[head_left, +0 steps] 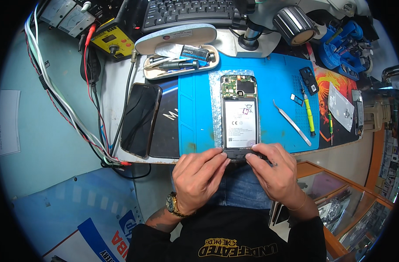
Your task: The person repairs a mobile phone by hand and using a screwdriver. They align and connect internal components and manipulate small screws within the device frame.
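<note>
Blue rubbery matting [273, 131] topped with clear bubble wrap [216, 111] bears the opened, black-framed rectangular smartphone [240, 120], its long axis running straight away from us. Our left hand [197, 177] and right hand [277, 174], equally near, pinch its lower end's 2 corners between narrowed fingers.

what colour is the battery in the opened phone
The battery is white with dark print, seen in the head view.
</note>
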Available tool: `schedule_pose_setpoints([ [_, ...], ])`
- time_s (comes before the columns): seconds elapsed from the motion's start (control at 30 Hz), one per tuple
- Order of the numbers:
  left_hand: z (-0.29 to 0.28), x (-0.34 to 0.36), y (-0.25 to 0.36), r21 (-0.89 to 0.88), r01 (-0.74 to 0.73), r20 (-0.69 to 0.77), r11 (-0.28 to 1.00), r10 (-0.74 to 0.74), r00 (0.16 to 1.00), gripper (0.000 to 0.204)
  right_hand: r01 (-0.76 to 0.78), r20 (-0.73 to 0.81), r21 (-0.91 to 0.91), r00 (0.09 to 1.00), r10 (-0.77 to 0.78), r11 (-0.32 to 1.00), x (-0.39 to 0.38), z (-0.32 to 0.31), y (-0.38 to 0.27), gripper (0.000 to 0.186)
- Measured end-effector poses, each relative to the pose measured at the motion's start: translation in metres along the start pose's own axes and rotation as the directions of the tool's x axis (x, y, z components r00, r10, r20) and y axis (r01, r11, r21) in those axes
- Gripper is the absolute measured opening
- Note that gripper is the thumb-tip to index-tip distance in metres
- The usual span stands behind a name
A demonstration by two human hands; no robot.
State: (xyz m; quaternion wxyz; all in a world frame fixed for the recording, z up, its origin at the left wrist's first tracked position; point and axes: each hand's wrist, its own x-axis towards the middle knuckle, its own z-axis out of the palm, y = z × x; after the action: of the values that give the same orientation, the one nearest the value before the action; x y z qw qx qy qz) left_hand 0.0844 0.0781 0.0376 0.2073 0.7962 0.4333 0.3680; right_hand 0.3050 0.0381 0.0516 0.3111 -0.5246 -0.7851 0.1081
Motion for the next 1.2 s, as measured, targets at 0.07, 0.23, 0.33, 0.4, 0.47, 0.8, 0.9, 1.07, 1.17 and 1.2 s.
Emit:
schedule_pose_setpoints([
  [0.07, 0.001, 0.0, 0.0, -0.001, -0.002, 0.001, 1.0, 0.002, 1.0, 0.026, -0.006, -0.002, -0.002, 1.0, 0.006, 1.0, -0.001, 0.0, 0.0, 0.03],
  [0.23, 0.002, -0.002, 0.0, 0.002, -0.015, 0.004, 1.0, 0.015, 1.0, 0.026, -0.02, -0.004, 0.004, 1.0, 0.02, 1.0, 0.0, -0.001, -0.001, 0.03],
  [0.33, 0.002, -0.003, 0.0, 0.011, -0.017, 0.013, 1.0, 0.017, 1.0, 0.027, -0.057, -0.013, 0.045, 0.998, 0.058, 0.997, -0.001, -0.001, -0.001, 0.031],
  [0.4, 0.002, -0.003, 0.0, 0.031, -0.017, 0.022, 0.999, 0.016, 1.0, 0.029, -0.108, -0.005, 0.111, 0.994, 0.11, 0.988, -0.001, -0.001, -0.001, 0.034],
  [0.47, 0.002, -0.003, 0.001, 0.038, -0.011, 0.027, 0.999, 0.01, 1.0, 0.029, -0.122, -0.009, 0.128, 0.992, 0.124, 0.984, -0.001, 0.001, -0.001, 0.035],
  [0.8, 0.003, 0.0, 0.001, 0.061, -0.025, 0.041, 0.998, 0.023, 0.999, 0.031, -0.118, -0.053, 0.116, 0.991, 0.125, 0.986, 0.0, 0.005, 0.0, 0.037],
  [0.9, 0.001, 0.001, 0.0, 0.054, -0.021, 0.054, 0.998, 0.018, 0.998, 0.035, -0.107, -0.049, 0.125, 0.992, 0.113, 0.986, -0.001, 0.005, 0.002, 0.038],
  [1.07, -0.001, 0.009, 0.004, 0.083, -0.028, 0.101, 0.996, 0.019, 0.995, 0.036, -0.034, -0.059, 0.072, 0.997, 0.039, 0.997, -0.002, 0.007, 0.005, 0.037],
  [1.17, -0.003, 0.012, 0.003, 0.079, -0.022, 0.126, 0.997, 0.012, 0.992, 0.034, 0.012, -0.068, 0.031, 0.998, -0.01, 0.999, -0.001, 0.007, 0.007, 0.037],
  [1.2, -0.004, 0.013, 0.002, 0.063, -0.02, 0.126, 0.998, 0.012, 0.992, 0.033, 0.027, -0.068, 0.018, 0.997, -0.026, 0.999, 0.0, 0.007, 0.008, 0.037],
])
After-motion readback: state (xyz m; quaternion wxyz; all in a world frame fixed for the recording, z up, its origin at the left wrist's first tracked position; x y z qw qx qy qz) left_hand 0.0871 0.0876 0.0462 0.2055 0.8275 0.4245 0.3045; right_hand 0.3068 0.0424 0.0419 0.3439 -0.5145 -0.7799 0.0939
